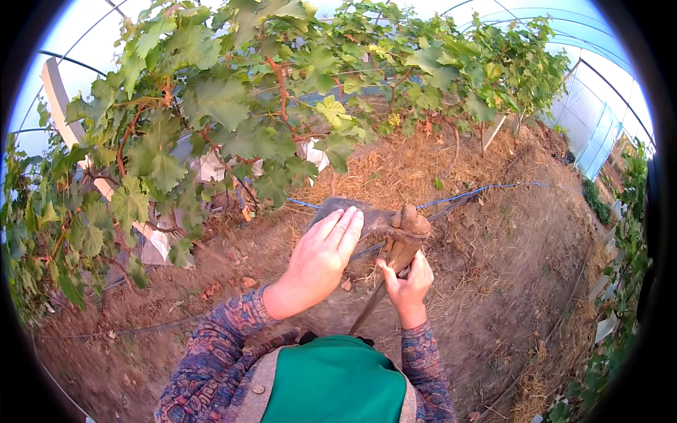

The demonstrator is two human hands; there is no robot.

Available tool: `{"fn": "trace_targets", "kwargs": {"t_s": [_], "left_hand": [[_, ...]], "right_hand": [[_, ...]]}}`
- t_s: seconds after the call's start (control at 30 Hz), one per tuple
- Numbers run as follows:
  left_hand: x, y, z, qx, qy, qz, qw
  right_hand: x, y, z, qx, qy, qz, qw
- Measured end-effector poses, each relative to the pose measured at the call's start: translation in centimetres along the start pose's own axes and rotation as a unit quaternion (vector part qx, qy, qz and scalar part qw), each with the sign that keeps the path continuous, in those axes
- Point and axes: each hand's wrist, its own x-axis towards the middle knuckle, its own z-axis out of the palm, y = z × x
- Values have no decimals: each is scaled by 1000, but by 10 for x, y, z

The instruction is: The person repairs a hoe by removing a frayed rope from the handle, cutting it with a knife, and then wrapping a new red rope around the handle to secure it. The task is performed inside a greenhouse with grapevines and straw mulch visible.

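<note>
A hoe is held up in front of me, its broad grey metal blade (330,206) pointing left and its worn wooden handle (371,304) slanting down toward my body. My left hand (321,252) lies on the blade with its fingers stretched out side by side. Just below the hoe's dirt-caked socket (412,224), my right hand (410,285) is wrapped around the top of the handle. The handle's lower end disappears behind the green cloth (335,381) on my front.
Leafy grapevines (218,106) crowd the left and far side, with a pale wooden post (63,106) among them. A blue line (465,194) crosses the straw-strewn soil (493,282) beyond the hoe. More plants (620,331) edge the right, beneath plastic greenhouse sheeting (575,116).
</note>
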Motion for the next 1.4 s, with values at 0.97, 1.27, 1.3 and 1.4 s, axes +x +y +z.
{"fn": "trace_targets", "kwargs": {"t_s": [0.97,1.27,1.3,1.4], "left_hand": [[2,-17,18,50,27,65,996],[0,-16,12,118,27,62,991],[-1,-15,12,135,31,62,988],[-4,-14,11,160,17,66,985]], "right_hand": [[64,-6,-39,-126,-74,-185,972],[68,4,-31,-124,-63,-215,967],[67,3,-30,-124,-67,-207,968],[67,0,-29,-120,-77,-187,972]]}}
